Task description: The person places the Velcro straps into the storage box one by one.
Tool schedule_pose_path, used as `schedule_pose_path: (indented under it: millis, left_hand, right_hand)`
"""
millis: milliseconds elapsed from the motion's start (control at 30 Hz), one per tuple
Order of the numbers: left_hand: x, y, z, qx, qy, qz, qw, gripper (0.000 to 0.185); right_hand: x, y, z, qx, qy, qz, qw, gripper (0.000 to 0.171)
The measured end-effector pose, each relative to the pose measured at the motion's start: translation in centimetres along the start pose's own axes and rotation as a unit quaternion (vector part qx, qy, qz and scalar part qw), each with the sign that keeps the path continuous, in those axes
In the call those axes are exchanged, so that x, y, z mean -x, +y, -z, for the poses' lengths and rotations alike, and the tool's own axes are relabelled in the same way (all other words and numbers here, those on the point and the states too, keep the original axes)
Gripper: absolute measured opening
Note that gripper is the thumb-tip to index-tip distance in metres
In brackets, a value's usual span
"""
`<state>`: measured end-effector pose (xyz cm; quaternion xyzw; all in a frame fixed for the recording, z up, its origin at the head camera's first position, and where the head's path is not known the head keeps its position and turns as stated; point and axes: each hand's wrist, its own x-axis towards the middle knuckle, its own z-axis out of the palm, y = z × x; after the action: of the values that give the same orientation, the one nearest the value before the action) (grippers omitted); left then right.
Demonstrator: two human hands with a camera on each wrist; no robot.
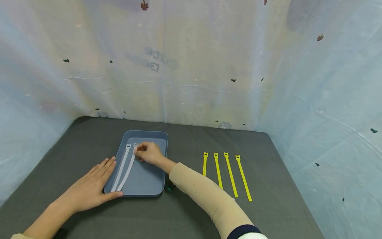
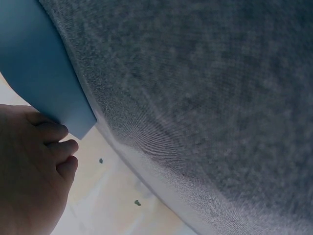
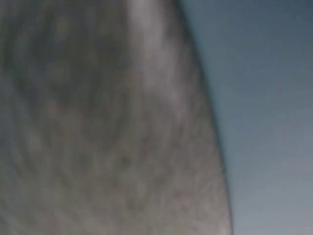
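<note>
A blue-grey tray [image 1: 146,181] lies on the dark cloth with two long white cable ties inside, their slotted heads toward the far end. Flat along the tray's left side is one white cable tie [image 1: 120,168]. My right hand [image 1: 151,154] pinches the other white cable tie [image 1: 127,172] close to its head, over the tray's middle. My left hand [image 1: 92,186] rests at the near left corner with fingers outstretched, the thumb over the near rim. The left wrist view shows its fingers [image 2: 61,147] against the tray's outer wall [image 2: 44,63].
To the right lie several yellow cable ties [image 1: 231,175], spread side by side; the right forearm sleeve [image 1: 206,192] partly hides some. A dark cloth [image 1: 286,199] covers the table. Pale plastic sheeting [image 1: 191,66] rises behind and at both sides.
</note>
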<state>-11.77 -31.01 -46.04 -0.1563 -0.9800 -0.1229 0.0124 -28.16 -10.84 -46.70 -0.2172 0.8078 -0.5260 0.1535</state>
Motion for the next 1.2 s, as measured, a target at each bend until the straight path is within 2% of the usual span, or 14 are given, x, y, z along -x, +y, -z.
schedule_pose_path:
  millis: [267,567,800,967,1200]
  left_hand:
    - [0.0,-0.2,0.0,0.0,-0.004,0.005,1.0,0.114]
    - [-0.1,0.2,0.0,0.011,-0.006,0.006,0.9999,0.114]
    - [-0.2,0.3,0.1,0.011,-0.006,0.008,0.9999,0.114]
    - [0.0,0.2,0.2,0.006,-0.005,0.009,0.9999,0.114]
    - [0.1,0.1,0.1,0.001,-0.003,0.011,0.9999,0.114]
  right_hand:
    - [-1.1,0.4,0.1,0.093,-0.016,0.013,0.995,0.012]
    - [-2.0,0.8,0.2,0.149,-0.015,0.027,0.988,0.015]
    - [-2.5,1.0,0.2,0.235,-0.008,0.047,0.971,0.021]
    - [-2.9,1.0,0.0,0.236,-0.01,0.054,0.97,0.03]
    - [-2.9,0.8,-0.2,0.184,-0.016,0.034,0.982,0.047]
